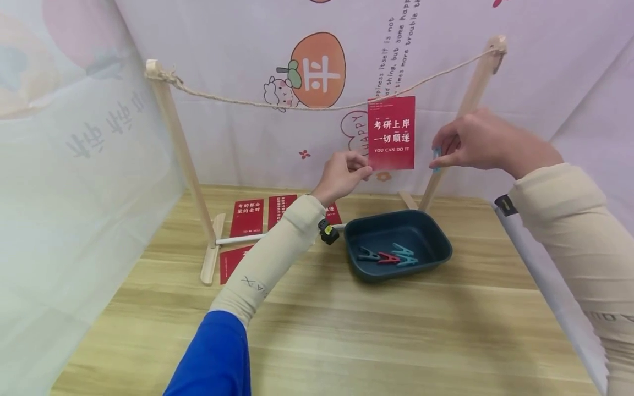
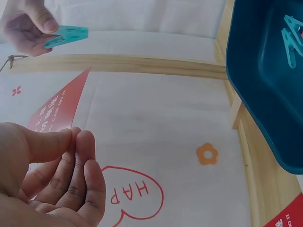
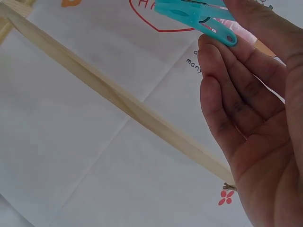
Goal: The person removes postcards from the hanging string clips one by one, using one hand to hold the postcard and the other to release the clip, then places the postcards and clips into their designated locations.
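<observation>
In the head view a red card (image 1: 391, 132) with white print is upright, its top edge at the twine (image 1: 228, 100) strung between two wooden posts. My left hand (image 1: 343, 175) pinches the card's lower left corner between thumb and fingers; the left wrist view shows this pinch on the card (image 2: 66, 101) closely. To the right of the card, my right hand (image 1: 475, 142) holds a light blue clothespin (image 1: 436, 159) between thumb and fingers, apart from the card. In the right wrist view the clothespin (image 3: 199, 16) sits at the fingertips.
A dark blue basin (image 1: 364, 272) on the wooden table (image 1: 396, 330) holds several clothespins (image 1: 388, 257). Several more red cards (image 1: 246, 217) lie at the back left, partly hidden by my left arm. Wooden posts (image 1: 180, 148) stand left and right (image 1: 477, 82), with a white bar (image 1: 240, 239) low between them.
</observation>
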`<state>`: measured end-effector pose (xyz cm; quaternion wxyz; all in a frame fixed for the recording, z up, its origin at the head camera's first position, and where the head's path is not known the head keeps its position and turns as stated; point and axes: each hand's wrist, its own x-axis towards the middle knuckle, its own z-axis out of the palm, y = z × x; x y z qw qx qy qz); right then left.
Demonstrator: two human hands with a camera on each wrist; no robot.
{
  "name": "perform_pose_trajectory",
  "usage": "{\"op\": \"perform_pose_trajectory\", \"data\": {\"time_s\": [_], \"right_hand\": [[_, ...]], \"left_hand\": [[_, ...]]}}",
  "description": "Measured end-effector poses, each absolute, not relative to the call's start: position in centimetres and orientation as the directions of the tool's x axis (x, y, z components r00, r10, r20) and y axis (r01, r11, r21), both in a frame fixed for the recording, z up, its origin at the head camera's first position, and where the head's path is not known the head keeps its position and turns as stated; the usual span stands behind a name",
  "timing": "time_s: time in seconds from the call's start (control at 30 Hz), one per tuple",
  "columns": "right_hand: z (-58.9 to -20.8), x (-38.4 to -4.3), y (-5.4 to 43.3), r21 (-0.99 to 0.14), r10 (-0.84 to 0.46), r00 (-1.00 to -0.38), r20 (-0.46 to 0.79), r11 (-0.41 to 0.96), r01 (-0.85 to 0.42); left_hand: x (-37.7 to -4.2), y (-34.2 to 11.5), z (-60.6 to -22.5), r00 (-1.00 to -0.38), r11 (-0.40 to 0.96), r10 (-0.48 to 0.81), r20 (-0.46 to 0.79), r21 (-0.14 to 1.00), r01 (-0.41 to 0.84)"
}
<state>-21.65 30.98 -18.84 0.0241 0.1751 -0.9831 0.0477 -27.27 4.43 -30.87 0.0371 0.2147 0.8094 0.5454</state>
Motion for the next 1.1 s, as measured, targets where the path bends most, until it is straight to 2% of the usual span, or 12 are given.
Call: {"op": "perform_pose_trajectory", "data": {"time_s": [0.43, 1.1], "right_hand": [[-21.5, -20.7, 30.8, -0.129, -0.34, -0.94, 0.02, 0.932, -0.339], [-24.8, -19.6, 29.4, -0.209, -0.428, -0.904, -0.013, 0.885, -0.416]], "left_hand": [[-26.8, 2.4, -32.2, -0.908, 0.33, 0.398, 0.13, 0.903, 0.274], [-25.9, -0.8, -33.6, -0.889, 0.351, 0.456, 0.047, 0.908, 0.228]]}}
